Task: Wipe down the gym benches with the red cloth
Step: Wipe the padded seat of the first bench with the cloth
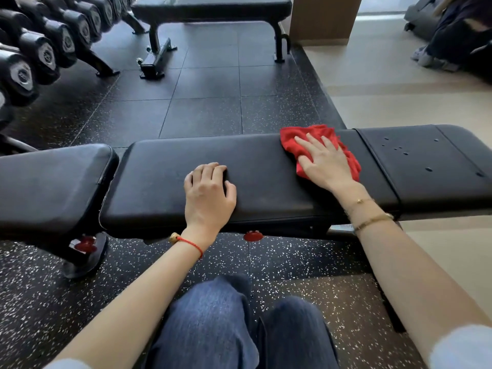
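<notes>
A long black padded gym bench [159, 171] runs across the view in front of me. The red cloth [318, 135] lies crumpled on the bench's middle pad, toward its right end. My right hand [324, 161] presses flat on the cloth with straight, spread fingers. My left hand [209, 194] rests on the same pad near its front edge, fingers curled under, holding nothing. A few water drops [399, 149] dot the right pad. A second black bench [213, 6] stands at the far side of the floor.
A rack of black dumbbells [45, 49] lines the left side. Dark speckled rubber flooring [207, 107] lies between the benches. A wooden pillar [324, 17] stands at the back right. Another person's legs [458, 41] show at the top right on the pale floor.
</notes>
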